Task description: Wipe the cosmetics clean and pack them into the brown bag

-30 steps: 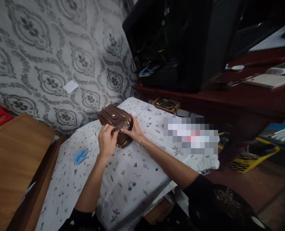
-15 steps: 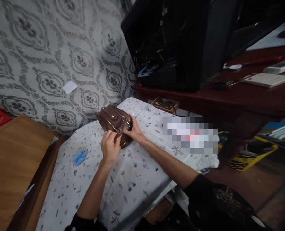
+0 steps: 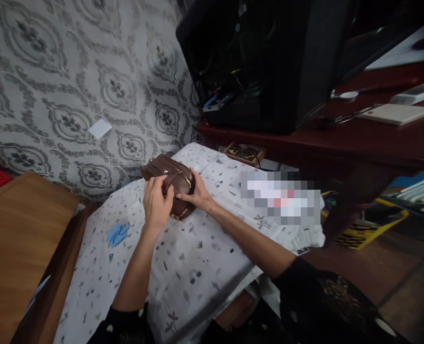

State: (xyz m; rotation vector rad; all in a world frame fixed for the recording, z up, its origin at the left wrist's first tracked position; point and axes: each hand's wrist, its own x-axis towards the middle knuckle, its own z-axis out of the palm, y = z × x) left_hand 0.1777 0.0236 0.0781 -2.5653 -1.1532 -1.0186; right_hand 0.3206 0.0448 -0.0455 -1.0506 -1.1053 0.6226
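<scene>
A brown leather-like bag with gold zippers rests on the white patterned cloth. On its left side, my left hand is closed on the bag, thumb and fingers at its strap near the zipper. My right hand grips the bag's right end, with the thumb pressed on the near face and the fingers behind, partly hidden. A crumpled light blue cloth lies to the left of my left forearm.
At the left stands a wooden cabinet. The patterned wall rises behind. To the right, a dark red desk carries a large black case. A small wooden tray sits below its edge, near a blurred-out patch.
My left hand has moved slightly left and up along the bag, drawing the strap that way. The bag has turned a little. My right hand keeps its hold.
</scene>
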